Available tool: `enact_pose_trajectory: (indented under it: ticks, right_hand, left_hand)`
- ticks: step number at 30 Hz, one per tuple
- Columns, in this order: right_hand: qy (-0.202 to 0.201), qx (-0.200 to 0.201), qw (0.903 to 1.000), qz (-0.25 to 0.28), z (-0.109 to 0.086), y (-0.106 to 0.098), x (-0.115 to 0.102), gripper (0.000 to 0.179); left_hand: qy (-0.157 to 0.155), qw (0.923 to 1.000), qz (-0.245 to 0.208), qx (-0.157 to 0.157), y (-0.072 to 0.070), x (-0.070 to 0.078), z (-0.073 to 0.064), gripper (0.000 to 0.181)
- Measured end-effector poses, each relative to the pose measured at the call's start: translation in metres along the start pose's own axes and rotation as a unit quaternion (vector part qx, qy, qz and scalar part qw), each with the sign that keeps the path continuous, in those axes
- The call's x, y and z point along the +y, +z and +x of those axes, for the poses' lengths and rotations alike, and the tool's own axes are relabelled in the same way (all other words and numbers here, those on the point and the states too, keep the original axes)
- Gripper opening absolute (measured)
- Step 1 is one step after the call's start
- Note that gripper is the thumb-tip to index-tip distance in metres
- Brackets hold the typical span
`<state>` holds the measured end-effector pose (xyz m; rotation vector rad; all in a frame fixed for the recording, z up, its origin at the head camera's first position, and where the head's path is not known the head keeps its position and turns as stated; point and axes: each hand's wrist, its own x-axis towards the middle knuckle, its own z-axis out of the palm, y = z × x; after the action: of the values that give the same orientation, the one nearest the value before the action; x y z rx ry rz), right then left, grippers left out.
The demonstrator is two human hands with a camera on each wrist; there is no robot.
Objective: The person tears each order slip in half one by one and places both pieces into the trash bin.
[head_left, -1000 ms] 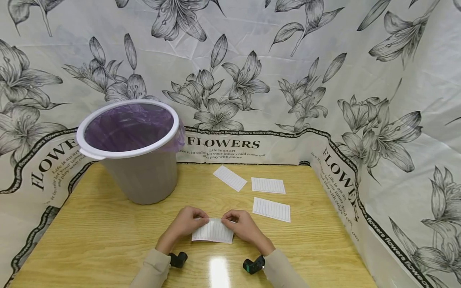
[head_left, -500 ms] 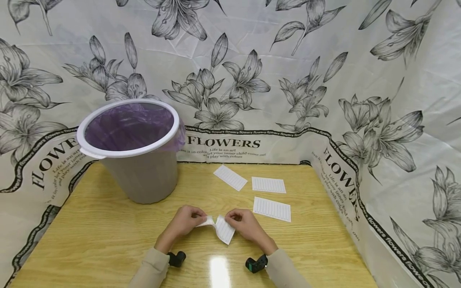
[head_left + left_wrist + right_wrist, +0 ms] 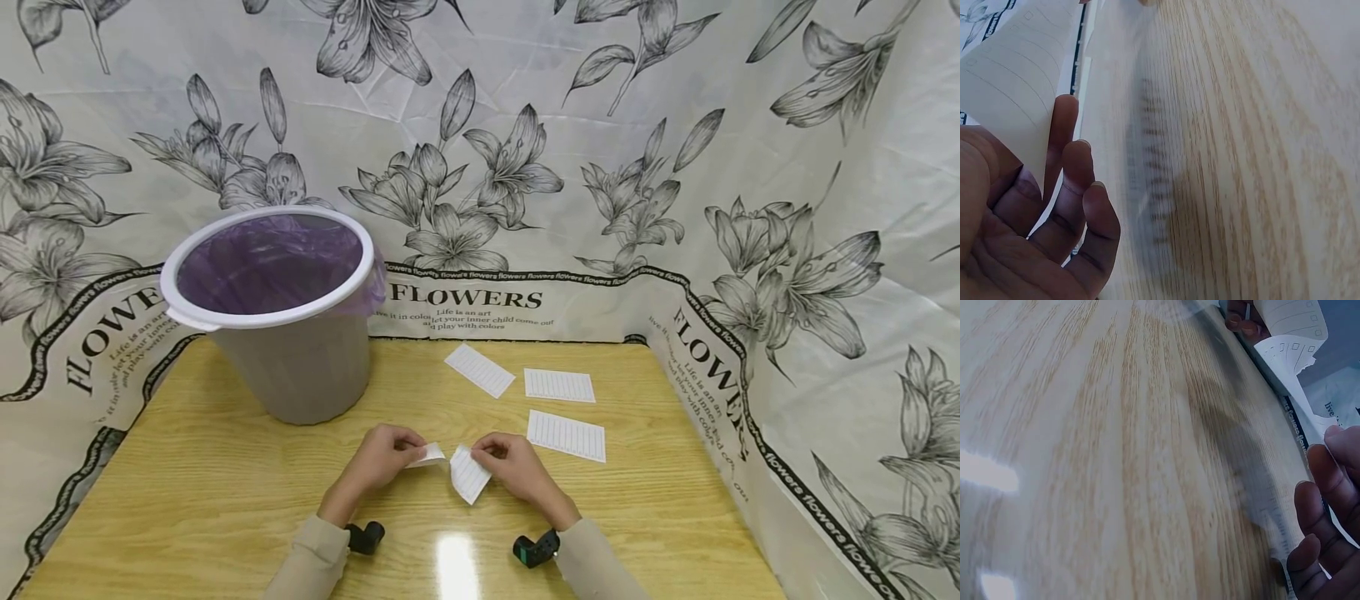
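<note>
A lined white paper slip is torn into two pieces, held over the table. My left hand [image 3: 384,456] pinches the left piece [image 3: 431,455] between thumb and fingers; in the left wrist view this piece [image 3: 1016,78] curls up over the fingers. On the other side, the right hand [image 3: 513,462] pinches the right piece [image 3: 468,477], which hangs tilted with its lower corner pointing toward me. A ragged torn edge shows on the paper [image 3: 1288,356] in the right wrist view. A narrow gap separates the pieces in the head view.
Behind the right hand, three lined paper slips lie flat: one angled [image 3: 480,371], one farther right [image 3: 559,386], one nearer [image 3: 566,435]. A grey bin [image 3: 307,375] with a purple liner [image 3: 270,258] stands back left on the wooden table [image 3: 225,492]. Flowered cloth [image 3: 487,225] hangs around.
The slip was whole one second ago, gripped at its far edge by both hands. It has been torn down the middle, and the two pieces have come apart, the left hand shifting slightly left.
</note>
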<state>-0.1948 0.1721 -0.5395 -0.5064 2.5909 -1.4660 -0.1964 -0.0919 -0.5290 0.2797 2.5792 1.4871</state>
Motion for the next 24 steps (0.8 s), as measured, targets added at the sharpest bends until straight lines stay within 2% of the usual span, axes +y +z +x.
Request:
enact_pose_trajectory:
  ticks: [9,24]
  right_hand:
    - [0.005,0.004,1.0,0.006,0.0001,-0.0016,0.0024,0.015]
    - [0.007,0.023,0.9995,0.019,0.0002,-0.0053,0.0076,0.014]
  left_hand:
    - [0.013,0.9999,0.01,0.006,-0.0003,-0.0013,0.0001,0.009]
    - [0.004,0.9997,0.006,0.025,-0.0048,-0.0023,-0.0014,0.01]
